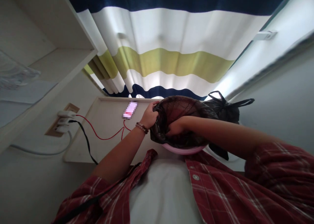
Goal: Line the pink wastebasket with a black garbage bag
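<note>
A pink bin (185,151) stands in front of my body, lined with a black bin bag (159,132) folded over its rim. My left hand (150,115) is closed on the bag at the left side of the rim, a beaded bracelet on its wrist. Inside the bin, my right hand (177,127) reaches down against the lining. Its fingertips are hidden in the dark of the bag, so whether they grip anything does not show. Behind the bin on the right sits a tied black bag (224,109) with its handles knotted.
A phone (130,110) lies on the white desk (103,152), joined to a red cable (105,139). Chargers fill the wall socket (62,121) at left, with a black cord (84,137) hanging. White shelves (71,57) jut out at upper left. A striped curtain (166,34) hangs behind.
</note>
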`<action>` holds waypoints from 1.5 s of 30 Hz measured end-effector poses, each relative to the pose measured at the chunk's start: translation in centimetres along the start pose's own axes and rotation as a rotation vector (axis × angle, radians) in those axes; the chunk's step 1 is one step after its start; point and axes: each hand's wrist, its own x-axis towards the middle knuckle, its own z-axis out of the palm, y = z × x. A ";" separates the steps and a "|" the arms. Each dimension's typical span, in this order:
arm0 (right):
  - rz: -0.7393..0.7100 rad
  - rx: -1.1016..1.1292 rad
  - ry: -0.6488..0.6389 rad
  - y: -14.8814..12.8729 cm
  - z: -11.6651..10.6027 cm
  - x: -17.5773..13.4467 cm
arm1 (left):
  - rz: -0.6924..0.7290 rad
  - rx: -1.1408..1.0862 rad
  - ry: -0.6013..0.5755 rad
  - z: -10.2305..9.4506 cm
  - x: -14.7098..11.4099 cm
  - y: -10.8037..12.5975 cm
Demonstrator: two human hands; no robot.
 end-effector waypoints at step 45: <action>0.357 0.838 1.515 14.5 11.3 -9.4 | 0.547 0.620 -0.530 4.2 -8.3 9.0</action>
